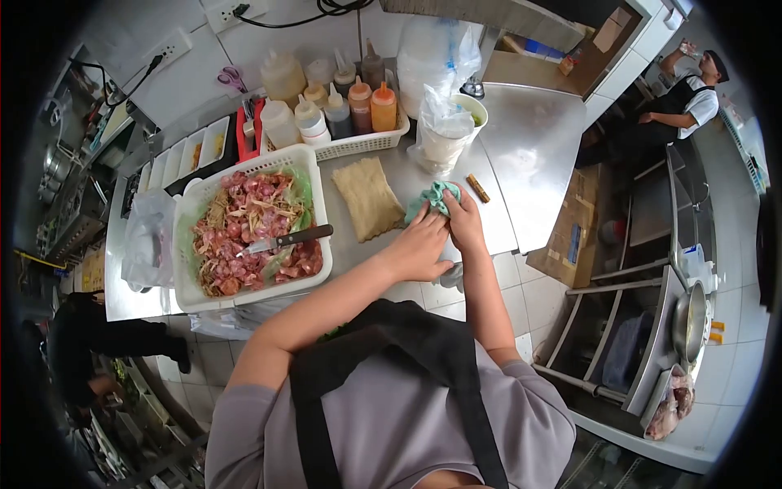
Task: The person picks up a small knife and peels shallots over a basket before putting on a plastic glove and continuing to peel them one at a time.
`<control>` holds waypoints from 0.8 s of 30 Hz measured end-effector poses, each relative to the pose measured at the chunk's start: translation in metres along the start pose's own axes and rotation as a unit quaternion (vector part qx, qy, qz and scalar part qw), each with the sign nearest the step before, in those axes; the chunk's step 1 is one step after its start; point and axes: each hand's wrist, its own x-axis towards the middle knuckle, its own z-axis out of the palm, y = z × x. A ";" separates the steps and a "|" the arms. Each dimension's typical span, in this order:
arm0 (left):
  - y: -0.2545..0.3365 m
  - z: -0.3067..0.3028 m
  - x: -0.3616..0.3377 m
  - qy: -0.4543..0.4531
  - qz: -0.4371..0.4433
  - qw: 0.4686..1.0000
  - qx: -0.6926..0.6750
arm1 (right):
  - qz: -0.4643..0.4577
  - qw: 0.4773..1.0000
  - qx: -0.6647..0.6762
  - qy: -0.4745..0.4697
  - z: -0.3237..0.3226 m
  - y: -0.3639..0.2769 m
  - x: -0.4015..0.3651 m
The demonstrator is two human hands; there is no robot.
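Both of my hands meet over a bunched green cloth (437,196) near the front edge of the steel table. My right hand (467,218) is closed on the cloth from the right side. Against its lower left side, the fingers of my left hand (422,243) grip it too, with the thumb pointing away. A folded tan cloth (366,200) lies flat to the left of my hands. Just right of the green cloth is a small brown stick-like piece (478,188). Behind it stands a white tub with a plastic bag (444,122) over it.
To the left, a white basket (326,175) holds red shallots, with a wooden-handled knife (301,235) lying on top. Sauce bottles (360,104) fill a tray along the wall. A cardboard box (570,224) stands right of the table; a person (684,106) is farther back.
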 end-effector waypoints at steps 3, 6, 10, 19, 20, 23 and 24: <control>0.000 -0.017 0.001 0.080 0.007 0.993 -0.089 | 0.046 0.982 0.178 -0.043 -0.006 -0.016 0.002; 0.001 -0.025 0.006 0.175 -0.012 0.984 0.012 | 0.043 0.994 0.102 -0.025 -0.012 -0.007 0.004; -0.001 -0.017 0.009 0.265 -0.052 0.963 -0.015 | 0.018 0.999 0.017 0.020 0.013 -0.028 -0.016; -0.016 -0.052 0.000 0.237 -0.121 0.952 -0.150 | -0.181 0.896 -0.402 -0.061 0.012 -0.028 0.014; -0.014 -0.060 -0.008 0.194 -0.154 0.960 -0.130 | -0.179 0.819 -0.525 -0.145 0.016 -0.057 0.011; -0.007 -0.113 -0.036 0.105 -0.160 0.976 -0.101 | -0.273 0.765 -0.491 -0.314 0.054 -0.180 0.024; -0.004 -0.124 -0.045 0.089 -0.138 0.985 -0.048 | -0.311 0.760 -0.500 -0.275 0.072 -0.230 0.024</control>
